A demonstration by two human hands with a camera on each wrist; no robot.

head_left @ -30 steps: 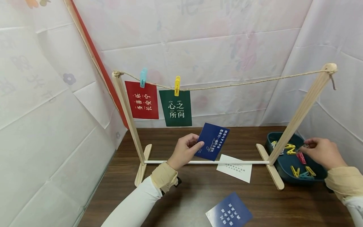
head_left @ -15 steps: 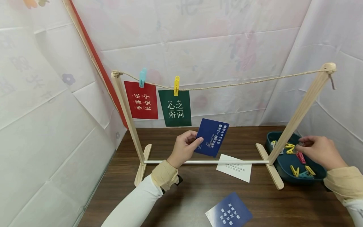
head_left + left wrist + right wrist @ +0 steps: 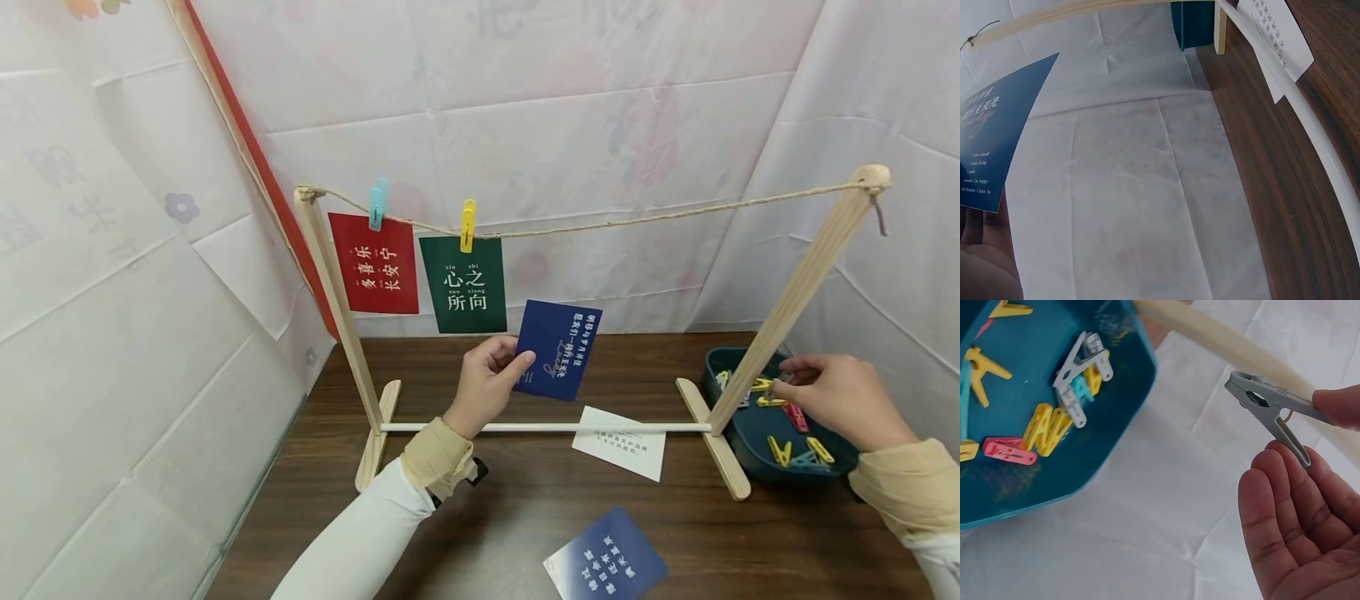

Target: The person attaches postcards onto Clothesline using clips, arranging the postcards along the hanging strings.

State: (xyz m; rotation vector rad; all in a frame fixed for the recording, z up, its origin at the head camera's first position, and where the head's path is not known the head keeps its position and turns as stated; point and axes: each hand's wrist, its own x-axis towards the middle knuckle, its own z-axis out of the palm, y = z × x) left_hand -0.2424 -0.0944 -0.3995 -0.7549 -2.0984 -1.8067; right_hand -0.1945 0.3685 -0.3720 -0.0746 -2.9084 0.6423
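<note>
The left hand (image 3: 487, 385) pinches a blue card (image 3: 558, 349) by its left edge, thumb on the face, and holds it upright in the air just right of the green card (image 3: 462, 284), below the rope (image 3: 637, 221). The right hand (image 3: 843, 396) is over the blue tray (image 3: 757, 467) at the right post (image 3: 795, 300), with a grey peg (image 3: 1270, 412) gripped by its tail ends between thumb and fingers, the peg's mouth closed.

By my reading, the step in hand is the fetching: card ready, peg just picked. The next move calls for raising the card's top edge to the rope beside the yellow peg (image 3: 468, 225), bringing the right hand across, squeezing the peg open and seating it over both rope and card.

The head view gives the whole layout: the red card (image 3: 374, 263) under a blue peg (image 3: 377, 203), a white card (image 3: 619, 442) and another blue card (image 3: 606, 562) lying on the table (image 3: 510, 500). It hardly shows the grey peg, though. The right wrist view shows it plainly, clear of the tray, along with the loose pegs (image 3: 1054, 425) left inside. The left wrist view catches only the held card's corner and a bit of palm.
</note>
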